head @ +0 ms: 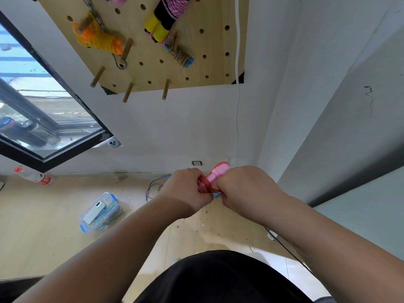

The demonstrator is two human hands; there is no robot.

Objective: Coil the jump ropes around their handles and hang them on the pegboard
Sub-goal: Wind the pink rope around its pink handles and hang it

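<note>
Both hands hold a jump rope with pink handles (pixel 215 174) and a red rope (pixel 204 186) wound around them. My left hand (pixel 185 190) grips the coiled red end. My right hand (pixel 244 189) grips the handles and pinches the rope. Above on the wall is a wooden pegboard (pixel 196 68). On its pegs hang an orange coiled rope (pixel 98 38), a yellow-and-black-handled rope with pink cord (pixel 166 16) and a small blue-handled rope (pixel 182 56). Three bare pegs (pixel 129 91) stick out along the bottom. A blue-and-white rope (pixel 154 189) lies on the floor behind my left hand.
A clear plastic box with blue clips (pixel 100 212) sits on the wooden floor at left. A plastic bottle (pixel 35 177) lies by the wall under the window (pixel 32 101). A white cable (pixel 237 106) runs down the wall. A grey surface (pixel 360 215) is at right.
</note>
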